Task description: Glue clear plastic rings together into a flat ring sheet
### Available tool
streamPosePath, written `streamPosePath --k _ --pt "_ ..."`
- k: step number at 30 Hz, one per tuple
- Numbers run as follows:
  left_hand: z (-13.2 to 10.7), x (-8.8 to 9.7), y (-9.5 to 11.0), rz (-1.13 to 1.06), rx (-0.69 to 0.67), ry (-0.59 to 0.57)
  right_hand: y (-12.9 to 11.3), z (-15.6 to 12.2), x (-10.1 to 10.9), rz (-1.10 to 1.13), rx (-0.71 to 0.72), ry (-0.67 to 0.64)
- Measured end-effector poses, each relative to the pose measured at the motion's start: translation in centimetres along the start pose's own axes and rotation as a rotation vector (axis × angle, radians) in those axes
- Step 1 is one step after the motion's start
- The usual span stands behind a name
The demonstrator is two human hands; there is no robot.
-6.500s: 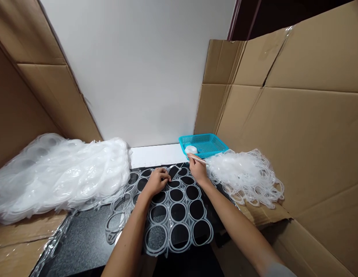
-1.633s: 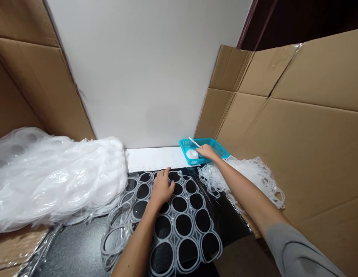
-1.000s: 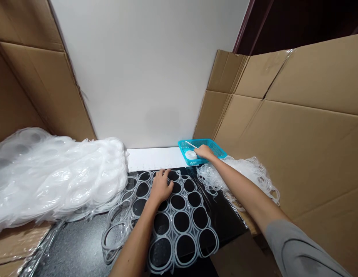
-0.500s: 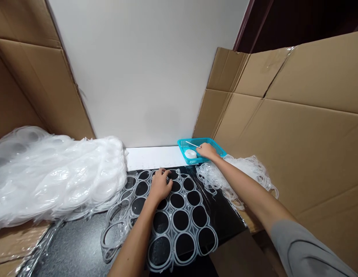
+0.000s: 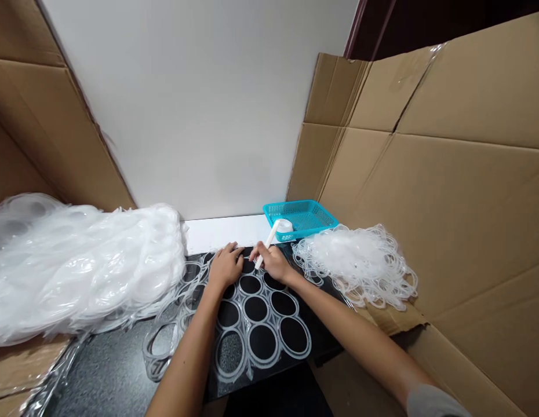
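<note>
A translucent sheet of joined rings (image 5: pixel 247 346) lies on the black surface in front of me, with a loose, folded strip of rings on its left side. My left hand (image 5: pixel 226 267) rests on the upper part of this sheet, fingers spread forward. Close beside it, my right hand (image 5: pixel 273 263) grips a white pen-shaped tool (image 5: pixel 270 238) held at a slant. The tool's lower end points down at the rings near the sheet's far edge. Whether its tip touches them, I cannot tell.
Left of me is a thick stack of clear ring sheets (image 5: pixel 99 266). At the back right stands a turquoise basket (image 5: pixel 291 207) with a white roll (image 5: pixel 285 226) in it. A heap of thin loose rings (image 5: pixel 365 260) lies right of the sheet. Cardboard walls (image 5: pixel 452 197) flank the workplace.
My right hand has come from the basket to the ring sheet, bringing the white pen-shaped tool. My left hand stays on the sheet. The view has shifted slightly.
</note>
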State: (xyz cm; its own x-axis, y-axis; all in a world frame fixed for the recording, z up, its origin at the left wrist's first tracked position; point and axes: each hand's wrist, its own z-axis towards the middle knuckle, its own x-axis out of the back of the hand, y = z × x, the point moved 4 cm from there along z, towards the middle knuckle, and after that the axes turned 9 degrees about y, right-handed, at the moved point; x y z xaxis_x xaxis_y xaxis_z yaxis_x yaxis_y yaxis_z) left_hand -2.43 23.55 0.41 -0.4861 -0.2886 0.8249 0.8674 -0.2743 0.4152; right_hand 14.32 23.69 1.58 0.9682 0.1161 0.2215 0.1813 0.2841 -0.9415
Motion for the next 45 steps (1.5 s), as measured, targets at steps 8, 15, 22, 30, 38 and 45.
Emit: streamPosePath --k 8,15,22,30,38,45 --pt "0.9 1.6 -1.3 -0.164 -0.039 0.052 2.7 0.4 -1.7 -0.017 -0.079 -0.137" --pt "-1.7 2.2 -2.3 -0.071 -0.127 -0.170 0.8 -1.2 0.2 -0.154 0.108 -0.156" --pt "-3.2 1.7 -2.1 0.088 -0.070 -0.172 1.2 -1.0 0.4 -0.120 0.075 -0.141" --pt "-3.1 1.3 -1.5 0.159 -0.043 -0.178 0.9 -1.0 0.2 -0.208 0.213 -0.156" --pt "-2.4 1.8 -0.9 0.256 0.078 -0.351 -0.2 -2.5 -0.9 -0.461 0.530 -0.229" --pt "-2.2 1.7 -1.4 0.245 0.096 -0.354 -0.6 -2.6 -1.5 -0.407 0.409 -0.155"
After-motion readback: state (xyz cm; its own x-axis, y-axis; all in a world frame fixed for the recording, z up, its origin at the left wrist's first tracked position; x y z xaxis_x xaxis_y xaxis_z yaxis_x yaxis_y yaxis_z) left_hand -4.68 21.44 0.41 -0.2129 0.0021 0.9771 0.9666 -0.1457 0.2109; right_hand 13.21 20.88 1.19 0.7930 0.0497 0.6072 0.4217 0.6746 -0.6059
